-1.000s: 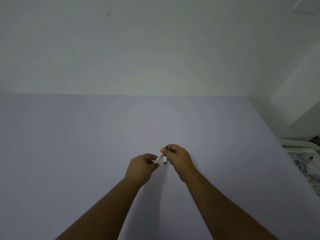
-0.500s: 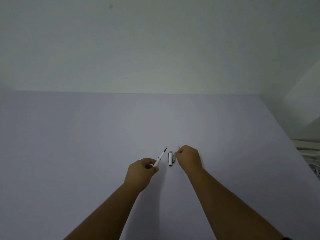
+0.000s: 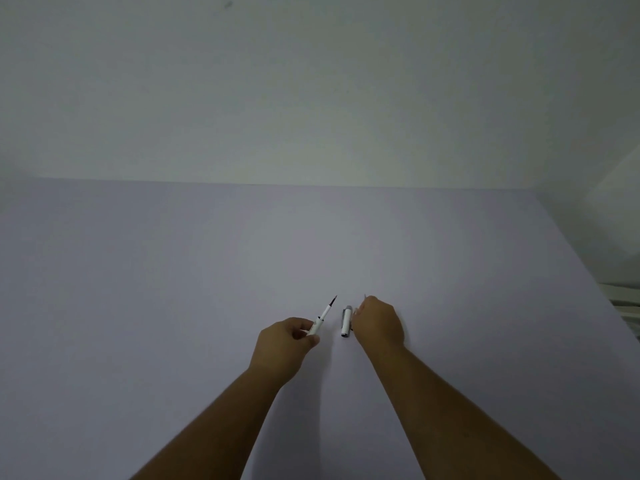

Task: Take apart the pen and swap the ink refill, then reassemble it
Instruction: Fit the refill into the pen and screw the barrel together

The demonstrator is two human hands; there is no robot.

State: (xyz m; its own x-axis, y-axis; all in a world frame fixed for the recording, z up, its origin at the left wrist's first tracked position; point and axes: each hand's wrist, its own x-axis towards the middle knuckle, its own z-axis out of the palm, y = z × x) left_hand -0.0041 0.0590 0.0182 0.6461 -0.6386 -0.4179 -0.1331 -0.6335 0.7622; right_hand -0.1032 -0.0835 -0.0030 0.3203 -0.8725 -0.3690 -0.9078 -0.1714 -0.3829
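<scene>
My left hand (image 3: 285, 344) holds the white pen body (image 3: 321, 317) by its rear end, its thin dark-tipped refill pointing up and to the right above the table. A white cap with a silver end (image 3: 346, 322) lies on the table between my hands. My right hand (image 3: 378, 322) rests just right of the cap, fingers curled; a thin pointed piece (image 3: 365, 297) sticks out above its knuckles. What that piece is stays hidden by the hand.
The pale lilac table (image 3: 173, 306) runs back to a plain wall. Its right edge slants down at the far right, where white objects (image 3: 623, 299) lie beyond it.
My hands have parted: the left drew the pen body left, the right moved right. The white cap now lies uncovered on the table between them.
</scene>
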